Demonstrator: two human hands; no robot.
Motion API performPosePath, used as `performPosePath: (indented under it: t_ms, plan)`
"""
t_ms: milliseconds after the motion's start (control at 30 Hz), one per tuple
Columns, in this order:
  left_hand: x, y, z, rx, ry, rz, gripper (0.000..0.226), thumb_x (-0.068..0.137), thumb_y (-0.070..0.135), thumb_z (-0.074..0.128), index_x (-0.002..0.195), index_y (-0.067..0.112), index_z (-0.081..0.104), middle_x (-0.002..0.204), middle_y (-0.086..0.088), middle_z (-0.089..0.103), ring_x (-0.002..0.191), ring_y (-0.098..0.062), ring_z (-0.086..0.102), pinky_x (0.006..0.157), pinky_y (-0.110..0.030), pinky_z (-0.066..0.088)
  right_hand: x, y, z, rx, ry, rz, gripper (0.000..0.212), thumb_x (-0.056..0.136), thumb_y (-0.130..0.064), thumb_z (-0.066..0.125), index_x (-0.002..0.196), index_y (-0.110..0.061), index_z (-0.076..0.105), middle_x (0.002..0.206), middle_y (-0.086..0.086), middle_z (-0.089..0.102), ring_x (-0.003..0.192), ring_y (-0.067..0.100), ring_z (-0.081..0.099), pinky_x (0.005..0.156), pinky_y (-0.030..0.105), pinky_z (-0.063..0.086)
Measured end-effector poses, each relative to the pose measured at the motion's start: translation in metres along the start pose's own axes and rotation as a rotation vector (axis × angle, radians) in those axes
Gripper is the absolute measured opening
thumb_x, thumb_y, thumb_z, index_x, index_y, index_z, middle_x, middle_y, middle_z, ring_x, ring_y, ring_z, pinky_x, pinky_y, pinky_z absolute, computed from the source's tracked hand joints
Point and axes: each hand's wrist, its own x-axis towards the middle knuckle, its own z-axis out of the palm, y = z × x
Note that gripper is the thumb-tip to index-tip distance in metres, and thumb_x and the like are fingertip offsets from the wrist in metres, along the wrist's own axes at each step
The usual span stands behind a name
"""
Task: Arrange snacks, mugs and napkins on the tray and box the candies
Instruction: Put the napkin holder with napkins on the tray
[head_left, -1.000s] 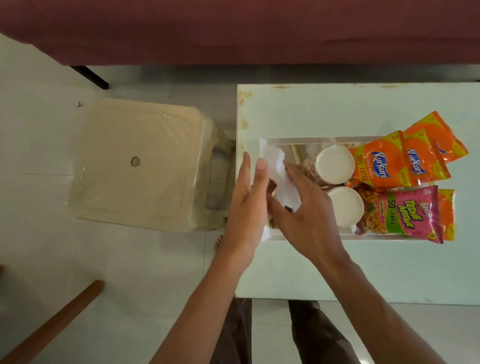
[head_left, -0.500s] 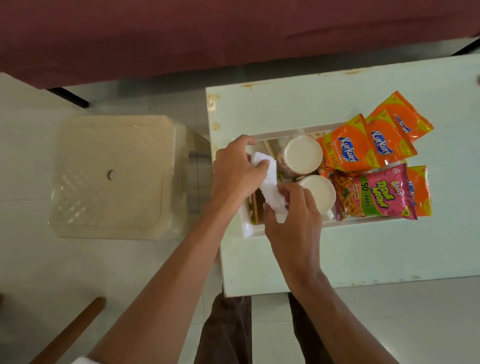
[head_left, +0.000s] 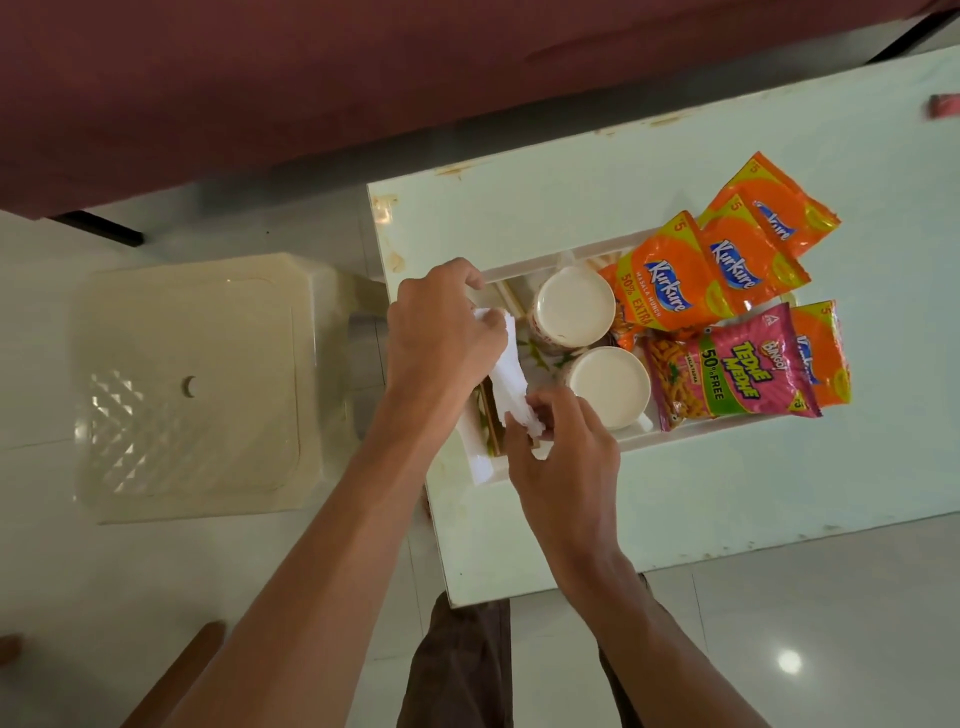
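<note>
Both hands (head_left: 441, 332) (head_left: 563, 447) pinching white napkin (head_left: 509, 382) over tray (head_left: 550, 266), 2 mugs (head_left: 574, 306) (head_left: 609, 385) beside

The left hand (head_left: 441, 343) hides the tray's (head_left: 737, 421) left end; the worktop (head_left: 727, 499) runs off the right edge.

A: The light is soft and even, daylight by the look of it, and the pale table (head_left: 649, 499) reads bright with a faint green cast.

B: Any glare?

A: One small round hot spot on the floor tiles (head_left: 789, 662) at lower right, and a sheen on the plastic stool (head_left: 192, 384) at left.

B: Shadows?

A: Weak ones. The forearms at lower centre look dim, and the maroon fabric (head_left: 260, 93) across the top is dark.

B: Sharpness?

A: Fair in the middle; packet lettering (head_left: 670, 286) is legible. Straight edges bow toward the borders, and the corners go soft.
</note>
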Motion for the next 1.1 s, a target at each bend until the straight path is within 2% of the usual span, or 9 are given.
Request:
performPosePath:
  t_ms: [133, 300, 400, 533, 667, 767, 900, 1033, 1100]
  plan:
    - [0.008, -0.006, 0.007, -0.042, -0.049, -0.055, 0.034, 0.086, 0.031, 0.077, 0.117, 0.02, 0.07, 0.102, -0.002, 0.077, 0.093, -0.015, 0.072, 0.054, -0.007, 0.03, 0.007, 0.006, 0.003, -0.028, -0.031, 0.019, 0.024, 0.084, -0.021, 0.077, 0.102, -0.015, 0.062, 0.095, 0.0, 0.071, 0.077, 0.01, 0.063, 0.062, 0.008, 0.048]
    - [0.02, -0.018, 0.017, -0.029, -0.071, -0.108, 0.035, 0.086, 0.035, 0.077, 0.116, 0.021, 0.069, 0.104, -0.002, 0.076, 0.083, -0.01, 0.063, 0.053, -0.007, 0.027, 0.013, 0.009, 0.009, -0.071, -0.065, 0.007, 0.023, 0.086, -0.025, 0.076, 0.102, -0.014, 0.063, 0.095, 0.001, 0.071, 0.076, 0.012, 0.065, 0.062, 0.026, 0.058]
    - [0.024, -0.023, 0.024, -0.035, -0.099, -0.119, 0.036, 0.085, 0.033, 0.079, 0.116, 0.018, 0.069, 0.104, -0.004, 0.075, 0.083, -0.012, 0.062, 0.055, -0.009, 0.031, 0.014, 0.007, 0.011, -0.102, -0.055, -0.003, 0.026, 0.085, -0.03, 0.076, 0.103, -0.016, 0.064, 0.097, -0.001, 0.072, 0.078, 0.013, 0.067, 0.062, 0.027, 0.059]
    - [0.025, -0.027, 0.031, -0.014, -0.114, -0.118, 0.037, 0.084, 0.034, 0.08, 0.116, 0.017, 0.07, 0.103, -0.005, 0.076, 0.094, -0.017, 0.07, 0.059, -0.011, 0.034, 0.012, 0.003, 0.011, -0.259, 0.017, -0.054, 0.023, 0.084, -0.037, 0.074, 0.101, -0.023, 0.066, 0.093, -0.008, 0.07, 0.077, 0.013, 0.064, 0.055, 0.022, 0.047]
    - [0.02, -0.025, 0.034, 0.017, -0.093, -0.089, 0.039, 0.088, 0.043, 0.073, 0.116, 0.017, 0.07, 0.106, -0.004, 0.077, 0.097, -0.019, 0.07, 0.064, -0.018, 0.039, 0.009, 0.002, 0.008, -0.319, -0.003, -0.051, 0.018, 0.087, -0.033, 0.072, 0.101, -0.023, 0.07, 0.096, -0.006, 0.072, 0.081, 0.015, 0.067, 0.056, 0.027, 0.053]
    - [0.016, -0.026, 0.026, -0.086, -0.034, -0.108, 0.046, 0.093, 0.058, 0.057, 0.115, 0.02, 0.07, 0.107, 0.003, 0.076, 0.096, -0.013, 0.07, 0.07, -0.023, 0.046, 0.009, -0.002, -0.003, -0.159, -0.004, -0.029, 0.018, 0.09, -0.035, 0.068, 0.104, -0.023, 0.068, 0.096, -0.009, 0.071, 0.082, 0.008, 0.067, 0.057, 0.028, 0.056]
    - [0.004, -0.036, 0.019, -0.517, -0.059, -0.317, 0.051, 0.101, 0.059, 0.04, 0.127, 0.022, 0.062, 0.118, 0.002, 0.07, 0.104, -0.012, 0.066, 0.09, -0.037, 0.057, 0.015, -0.006, -0.04, 0.277, -0.063, 0.063, 0.018, 0.096, -0.03, 0.063, 0.11, -0.023, 0.069, 0.096, -0.02, 0.071, 0.09, -0.006, 0.065, 0.058, 0.009, 0.05]
    - [-0.022, -0.053, 0.018, -0.621, 0.037, -0.42, 0.044, 0.104, 0.048, 0.043, 0.133, 0.02, 0.06, 0.124, 0.0, 0.068, 0.105, -0.012, 0.066, 0.092, -0.039, 0.057, 0.037, 0.014, -0.103, 0.298, 0.033, 0.024, 0.011, 0.094, -0.023, 0.064, 0.103, -0.025, 0.071, 0.094, -0.016, 0.073, 0.086, -0.004, 0.067, 0.063, 0.008, 0.05]
    - [-0.04, -0.064, 0.022, -0.614, 0.046, -0.437, 0.042, 0.104, 0.046, 0.045, 0.132, 0.019, 0.061, 0.127, -0.002, 0.067, 0.112, -0.019, 0.066, 0.095, -0.044, 0.056, 0.058, 0.033, -0.145, 0.251, 0.123, 0.048, 0.012, 0.092, -0.029, 0.064, 0.1, -0.027, 0.072, 0.09, -0.013, 0.074, 0.084, -0.001, 0.068, 0.068, 0.011, 0.05]
